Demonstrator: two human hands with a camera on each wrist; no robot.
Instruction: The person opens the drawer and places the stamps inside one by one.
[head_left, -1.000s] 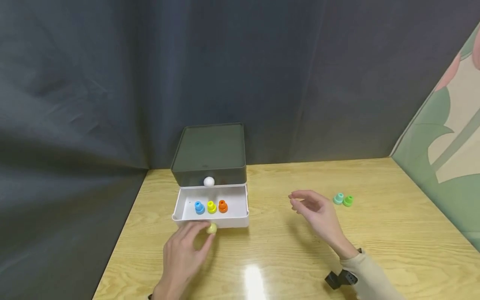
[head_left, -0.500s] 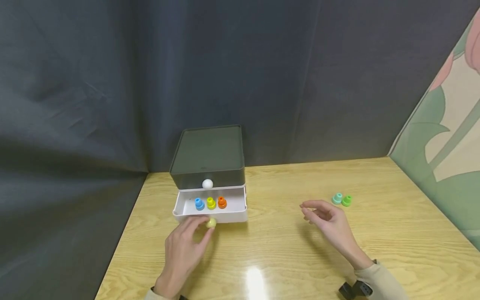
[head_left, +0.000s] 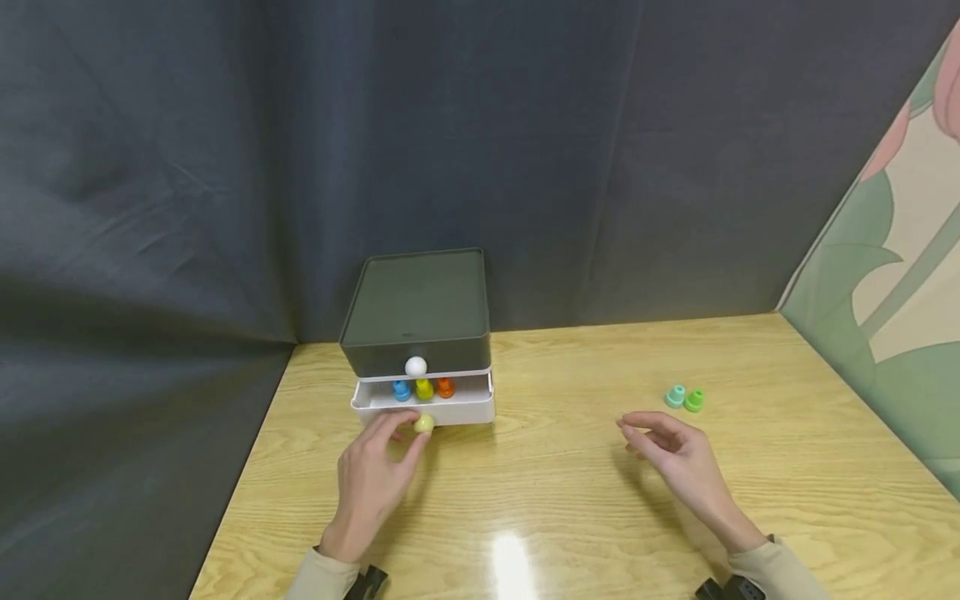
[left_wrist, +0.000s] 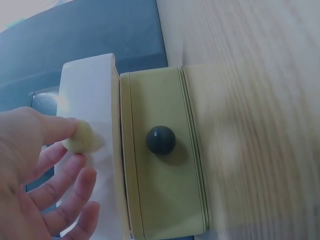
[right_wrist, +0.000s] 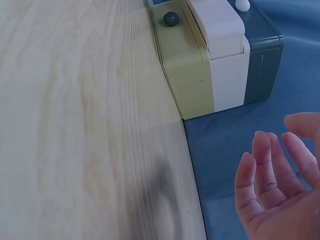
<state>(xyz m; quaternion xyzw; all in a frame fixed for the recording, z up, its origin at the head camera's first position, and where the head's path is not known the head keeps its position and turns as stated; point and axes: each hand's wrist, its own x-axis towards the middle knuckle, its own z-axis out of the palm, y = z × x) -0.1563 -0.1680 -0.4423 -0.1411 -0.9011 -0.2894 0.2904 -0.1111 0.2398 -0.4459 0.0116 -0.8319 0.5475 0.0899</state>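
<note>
Fingers [head_left: 405, 437] of your left hand [head_left: 372, 483] pinch the yellow knob [head_left: 423, 423] on the nearly closed white drawer [head_left: 457, 410], dead ahead; right hand [head_left: 678, 462] idles relaxed, well apart.

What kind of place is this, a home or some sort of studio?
Probably a staged recording booth rather than a home: dark curtains hang close behind a bare wooden table, and the only props are a small drawer box and coloured pegs.
</note>
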